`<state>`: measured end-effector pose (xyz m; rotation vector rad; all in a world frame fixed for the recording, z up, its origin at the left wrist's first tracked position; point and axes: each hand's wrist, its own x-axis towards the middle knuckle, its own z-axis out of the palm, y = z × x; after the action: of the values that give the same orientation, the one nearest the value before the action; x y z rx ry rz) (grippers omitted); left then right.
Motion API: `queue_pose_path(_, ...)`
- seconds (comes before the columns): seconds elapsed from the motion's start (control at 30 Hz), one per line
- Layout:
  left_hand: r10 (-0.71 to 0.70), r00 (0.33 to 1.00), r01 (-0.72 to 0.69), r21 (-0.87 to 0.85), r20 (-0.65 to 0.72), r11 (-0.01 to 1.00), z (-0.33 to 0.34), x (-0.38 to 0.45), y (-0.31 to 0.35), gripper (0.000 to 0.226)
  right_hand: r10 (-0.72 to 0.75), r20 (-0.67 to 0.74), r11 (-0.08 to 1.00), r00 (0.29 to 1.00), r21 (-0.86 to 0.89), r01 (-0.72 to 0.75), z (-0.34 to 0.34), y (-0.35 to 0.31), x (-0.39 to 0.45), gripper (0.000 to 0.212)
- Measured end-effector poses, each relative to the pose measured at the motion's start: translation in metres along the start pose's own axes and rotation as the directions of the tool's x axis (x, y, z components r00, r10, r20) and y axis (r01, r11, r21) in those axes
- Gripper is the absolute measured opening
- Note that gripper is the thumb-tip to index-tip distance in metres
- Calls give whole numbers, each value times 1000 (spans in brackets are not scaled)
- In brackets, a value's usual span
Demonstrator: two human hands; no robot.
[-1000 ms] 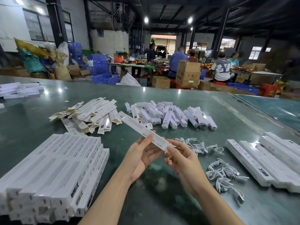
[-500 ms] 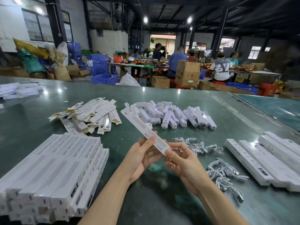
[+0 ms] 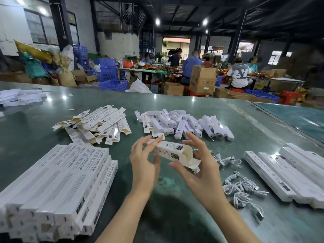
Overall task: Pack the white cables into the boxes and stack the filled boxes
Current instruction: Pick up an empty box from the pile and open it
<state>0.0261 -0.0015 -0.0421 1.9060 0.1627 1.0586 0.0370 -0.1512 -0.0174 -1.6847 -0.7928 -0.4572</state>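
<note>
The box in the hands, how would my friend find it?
Look at the middle of the green table, just in front of the two raised hands. The box sits between the left hand and right hand. Only it is lifted, its end flap open.

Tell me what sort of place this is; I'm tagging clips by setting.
Most likely a factory packing floor. Hands hold an open box over a long green table bearing stacked boxes and cables. Behind, workers sit among cartons and blue crates.
</note>
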Motion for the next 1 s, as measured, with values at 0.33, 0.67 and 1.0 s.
queue_pose_path(0.33, -387, 909, 416, -275, 156, 866, 7, -3, 9, 23, -206, -221, 956, 953, -252, 148, 4, 10, -2, 42)
queue_pose_path(0.67, -486, 843, 538, -376, 232, 754, 7, -2, 12, 38, -78, 169, 979, 983, -172, 107, 12, 12, -8, 41)
queue_pose_path(1.0, -583, 811, 506, -441, -47, 741, 9, 6, 1, 31, 350, 61, 737, 935, -634, -234, 14, 62, 74, 29)
